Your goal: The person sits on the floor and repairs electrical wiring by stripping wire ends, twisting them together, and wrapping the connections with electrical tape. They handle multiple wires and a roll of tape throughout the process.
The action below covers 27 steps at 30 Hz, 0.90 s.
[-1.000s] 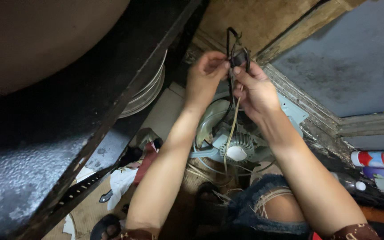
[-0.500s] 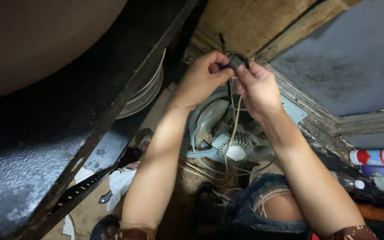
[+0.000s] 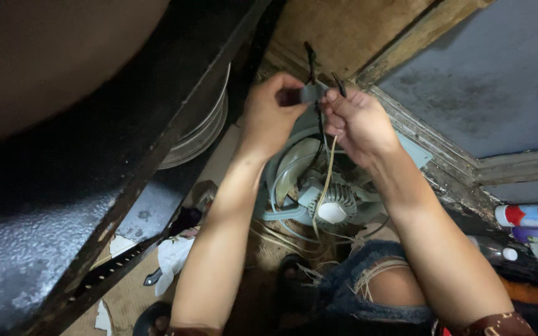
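Note:
My left hand and my right hand meet above a small fan motor. Together they pinch a dark piece of tape around thin black wires that stick up between the fingers. A pale cord hangs from my right hand down to the motor. Under the motor lie the pale fan blades and loose wires on the floor.
A dark metal shelf edge runs diagonally on the left, with a stack of round metal rims behind it. Spray cans lie at the right by a wooden frame. My knee in torn jeans is below.
Both hands have drawn close together on the wires and closed on the dark tape. The tall wire loop seen above the fingers earlier is now mostly covered.

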Each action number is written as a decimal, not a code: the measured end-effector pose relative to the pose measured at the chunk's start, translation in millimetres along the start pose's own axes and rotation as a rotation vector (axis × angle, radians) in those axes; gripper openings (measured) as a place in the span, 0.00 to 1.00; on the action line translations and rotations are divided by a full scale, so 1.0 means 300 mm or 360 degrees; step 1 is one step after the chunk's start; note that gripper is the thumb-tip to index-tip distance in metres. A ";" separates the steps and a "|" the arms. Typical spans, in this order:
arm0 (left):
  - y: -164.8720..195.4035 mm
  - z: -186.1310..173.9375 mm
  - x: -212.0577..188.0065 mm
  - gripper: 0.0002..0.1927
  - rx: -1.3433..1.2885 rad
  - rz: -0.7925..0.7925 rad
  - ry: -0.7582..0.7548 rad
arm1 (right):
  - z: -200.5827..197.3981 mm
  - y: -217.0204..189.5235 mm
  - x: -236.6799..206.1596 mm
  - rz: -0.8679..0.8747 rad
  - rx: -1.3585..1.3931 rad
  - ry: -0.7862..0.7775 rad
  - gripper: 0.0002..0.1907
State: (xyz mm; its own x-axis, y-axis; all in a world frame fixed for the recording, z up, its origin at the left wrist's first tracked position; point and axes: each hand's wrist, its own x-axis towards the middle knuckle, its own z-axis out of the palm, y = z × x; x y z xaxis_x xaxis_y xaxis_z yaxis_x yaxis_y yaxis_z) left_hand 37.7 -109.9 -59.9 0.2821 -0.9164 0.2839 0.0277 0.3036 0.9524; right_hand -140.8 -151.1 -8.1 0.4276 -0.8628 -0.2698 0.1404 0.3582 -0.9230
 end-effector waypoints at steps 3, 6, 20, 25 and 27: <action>-0.029 -0.015 -0.006 0.11 -0.0107 -0.0122 -0.0031 | -0.007 -0.012 -0.006 0.0040 0.0196 -0.0120 0.08; -0.040 -0.017 -0.012 0.11 -0.0286 -0.0206 -0.0085 | -0.009 -0.030 -0.017 0.0137 0.0113 -0.0033 0.07; -0.120 0.060 0.017 0.09 -0.1048 -0.0259 -0.0274 | -0.019 -0.031 -0.018 -0.0026 -0.0071 -0.0051 0.08; -0.156 0.101 0.027 0.14 -0.1443 -0.0242 -0.0198 | -0.032 -0.018 -0.014 0.0162 0.0048 -0.0047 0.07; -0.173 0.127 0.022 0.13 -0.1436 -0.0284 -0.0175 | -0.031 -0.007 -0.009 0.0147 0.0078 -0.0081 0.07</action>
State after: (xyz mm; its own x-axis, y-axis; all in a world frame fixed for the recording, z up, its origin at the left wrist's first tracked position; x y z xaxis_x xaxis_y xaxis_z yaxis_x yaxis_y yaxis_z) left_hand 1.4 -141.7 -103.3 0.1102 -0.9747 0.1943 0.8114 0.2011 0.5488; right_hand -150.6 -152.9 -8.1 0.4852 -0.8066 -0.3377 0.1415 0.4536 -0.8799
